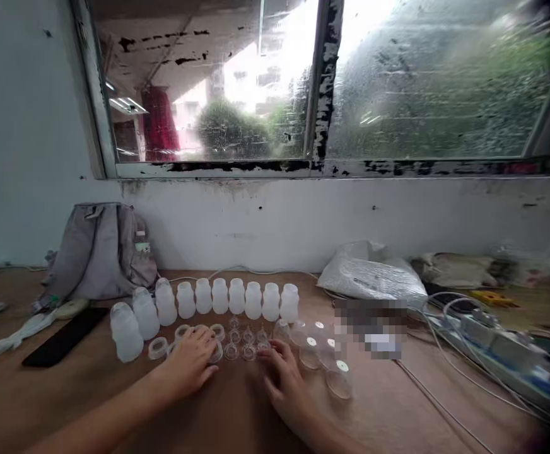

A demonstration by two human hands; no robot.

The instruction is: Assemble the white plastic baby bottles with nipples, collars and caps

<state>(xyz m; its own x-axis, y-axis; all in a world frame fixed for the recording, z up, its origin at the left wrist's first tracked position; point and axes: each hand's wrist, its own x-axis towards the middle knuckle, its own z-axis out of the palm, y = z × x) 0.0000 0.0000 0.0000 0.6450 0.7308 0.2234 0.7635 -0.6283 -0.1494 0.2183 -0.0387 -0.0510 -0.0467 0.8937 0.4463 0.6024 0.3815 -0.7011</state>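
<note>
1. Likely a small workshop, not certain.
2. Long brown worktable [237, 419]: matching bottles [219, 297] lined up, clear domed parts [249, 353] grouped.
3. Power strip [485, 340] on same surface.
4. Window frame [237, 168] worn, flaking; tube lights [127, 105] visible in left pane [237, 69].

The bottle row [219, 296] has rings [157, 357] and teats [249, 352] before it, caps [310, 360] to its front right, a bag [374, 274] to its right and a backpack [99, 252] behind its left end.

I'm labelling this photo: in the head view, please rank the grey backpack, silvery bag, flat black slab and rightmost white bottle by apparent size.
Grey backpack
Silvery bag
Flat black slab
Rightmost white bottle
</note>
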